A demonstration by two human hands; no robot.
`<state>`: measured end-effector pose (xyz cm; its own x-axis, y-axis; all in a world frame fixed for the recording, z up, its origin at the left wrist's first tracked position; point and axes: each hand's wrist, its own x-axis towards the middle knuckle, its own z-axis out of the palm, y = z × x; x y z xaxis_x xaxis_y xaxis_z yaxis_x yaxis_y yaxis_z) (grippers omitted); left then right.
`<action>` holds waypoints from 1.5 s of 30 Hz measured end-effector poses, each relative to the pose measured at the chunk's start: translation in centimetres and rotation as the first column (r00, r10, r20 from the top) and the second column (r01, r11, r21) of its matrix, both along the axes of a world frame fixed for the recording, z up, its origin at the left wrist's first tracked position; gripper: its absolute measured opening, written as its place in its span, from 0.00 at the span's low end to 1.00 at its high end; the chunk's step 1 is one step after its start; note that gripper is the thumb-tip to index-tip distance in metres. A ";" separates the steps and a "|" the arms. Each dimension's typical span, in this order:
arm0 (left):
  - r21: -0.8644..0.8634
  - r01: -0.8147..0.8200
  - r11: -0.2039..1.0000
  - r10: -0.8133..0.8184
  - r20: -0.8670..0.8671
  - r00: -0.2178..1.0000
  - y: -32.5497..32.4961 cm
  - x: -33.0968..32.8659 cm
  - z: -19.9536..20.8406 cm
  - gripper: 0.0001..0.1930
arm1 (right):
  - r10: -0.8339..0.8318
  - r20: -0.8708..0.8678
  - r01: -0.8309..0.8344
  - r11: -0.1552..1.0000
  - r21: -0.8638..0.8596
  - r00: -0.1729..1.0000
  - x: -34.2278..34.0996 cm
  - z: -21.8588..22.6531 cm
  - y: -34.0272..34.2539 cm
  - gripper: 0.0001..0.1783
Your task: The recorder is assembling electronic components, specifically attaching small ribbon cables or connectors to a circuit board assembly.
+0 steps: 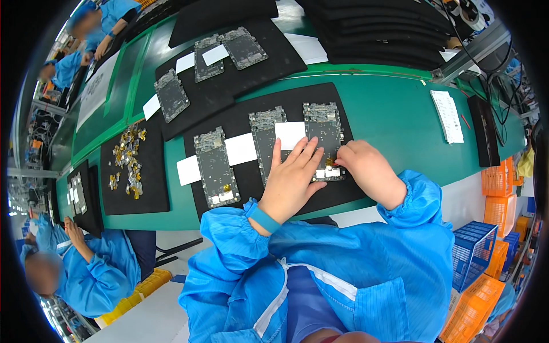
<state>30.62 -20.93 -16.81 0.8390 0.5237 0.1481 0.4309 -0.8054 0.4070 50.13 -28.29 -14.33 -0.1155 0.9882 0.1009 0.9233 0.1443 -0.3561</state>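
Head view: At a green workbench [394,114], a person in blue work clothing leans over three dark circuit boards lying on a black mat [237,121]. The left hand [291,174], a teal band [264,219] at its wrist, lies palm down with fingers extended and thumb apart, over the white card [290,131] between the middle board [264,143] and the right-hand board [323,123]. The right hand [361,166] reaches in at the lower end of the right-hand board, thumb and forefinger close together beside a small gold piece [330,162]; whether they clamp it, one cannot tell. The left-hand board [211,166] lies well apart from both hands, with white cards on either side. Farther left, small gold and silver parts [128,157] lie scattered on another black mat [151,191]. Three more boards rest beyond on dark sheets. A co-worker [100,280] sits at lower left; orange crates [496,178] stand stacked at right.
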 end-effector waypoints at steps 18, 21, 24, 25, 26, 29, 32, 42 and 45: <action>0.129 -0.003 0.992 0.001 0.012 1.000 -0.3 0.4 -0.4 0.30 | 0.279 0.385 -0.359 0.921 0.151 0.880 -0.8 0.9 -0.4 0.04; 0.103 -0.047 0.994 0.043 0.047 0.998 -0.5 0.6 -1.0 0.30 | 0.241 0.320 -0.302 0.941 0.155 0.916 -1.4 1.1 -0.3 0.05; 0.087 -0.094 0.992 0.085 0.105 0.991 -0.9 -0.3 -0.1 0.30 | 0.193 0.180 -0.218 0.967 0.131 0.965 -1.2 1.3 -0.3 0.08; 0.106 -0.119 0.987 0.103 0.146 0.984 -0.8 -1.1 0.9 0.29 | 0.146 0.100 -0.156 0.983 0.097 0.984 -0.6 1.2 -0.4 0.09; 0.091 -0.201 0.975 0.178 0.217 0.960 -0.2 -2.4 2.0 0.29 | 0.084 0.055 -0.091 0.986 0.138 0.995 -0.3 1.6 -0.6 0.11; 0.079 -0.525 0.847 0.484 0.293 0.824 3.5 -8.7 3.9 0.26 | -0.038 -0.057 0.044 0.994 0.103 0.998 1.0 2.9 -1.1 0.12; 0.282 -0.831 0.479 0.761 0.338 0.554 9.2 -19.1 1.6 0.23 | -0.103 -0.274 0.120 0.992 0.048 0.956 0.1 4.0 -1.6 0.08; 0.510 -0.705 0.493 0.780 0.101 0.618 15.4 -31.3 -2.3 0.07 | 0.228 -0.248 -0.210 0.973 0.099 0.941 -5.3 6.4 2.1 0.08; 0.626 -0.579 0.522 0.701 0.073 0.710 16.0 -32.5 -2.0 0.05 | 0.337 -0.231 -0.313 0.940 0.135 0.913 -6.9 6.8 3.6 0.09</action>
<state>-1.88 -4.88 -18.84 0.3514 0.7890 0.5039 0.9355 -0.3164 -0.1569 43.23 -24.65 -7.55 -0.3883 0.8850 0.2569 0.7043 0.4648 -0.5366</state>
